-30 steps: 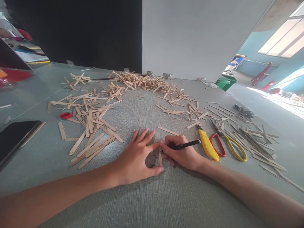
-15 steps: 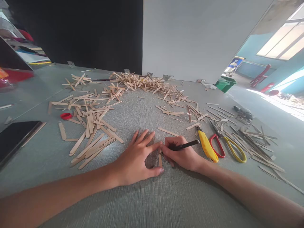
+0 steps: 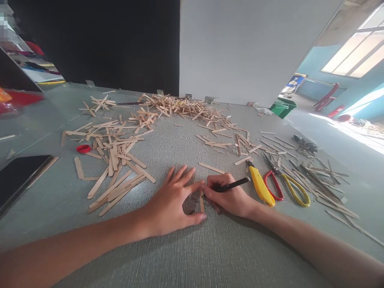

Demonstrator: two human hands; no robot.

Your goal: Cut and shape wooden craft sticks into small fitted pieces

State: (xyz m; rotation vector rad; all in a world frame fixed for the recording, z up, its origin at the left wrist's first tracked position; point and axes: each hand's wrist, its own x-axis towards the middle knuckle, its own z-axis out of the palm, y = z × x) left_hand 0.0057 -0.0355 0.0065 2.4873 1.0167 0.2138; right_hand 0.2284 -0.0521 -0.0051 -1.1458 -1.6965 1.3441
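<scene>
A short wooden stick point(image 3: 202, 205) lies on the grey textured table between my hands. My left hand point(image 3: 175, 200) is flat with its fingers spread; its index fingertip is at the stick's far end and its thumb tip is beside the near end. In my right hand point(image 3: 229, 195) a black pen point(image 3: 235, 184) is gripped, slanting up to the right. The pen's tip is at the stick's upper part, largely hidden by my fingers. Just beyond my hands lies another wooden stick point(image 3: 211, 167).
Loose sticks point(image 3: 177, 105) are heaped at the back, with more at the left point(image 3: 120, 152). Right of my hand lie a yellow cutter point(image 3: 261, 186), scissors point(image 3: 292, 191) with red and yellow handles, and thin strips point(image 3: 339, 196). A dark flat object point(image 3: 22, 172) rests far left.
The view has shifted very slightly. Both hands hold nearly the same pose, with the pen still at the short stick.
</scene>
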